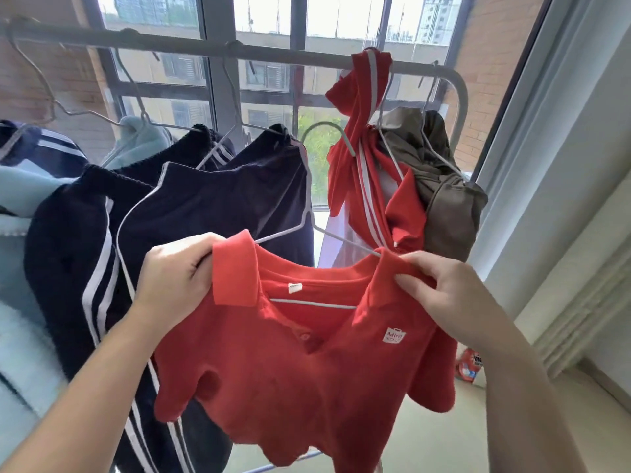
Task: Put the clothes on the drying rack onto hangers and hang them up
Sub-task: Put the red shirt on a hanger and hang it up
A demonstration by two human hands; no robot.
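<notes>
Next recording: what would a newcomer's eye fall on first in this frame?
The bright red polo shirt sits low in the centre, held at its collar by the left hand and right hand, with a white hanger threaded through its neck. Behind it, navy clothes with white stripes hang on the rail to the left. A red striped garment and a brown garment bunch at its right end.

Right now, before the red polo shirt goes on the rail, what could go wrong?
The left hand and right hand seem to pinch only the shoulders of the red collared polo shirt, so the thin white wire hanger may tilt or slip out. Its free hook could also snag the red white-striped garment hanging close by.
</notes>
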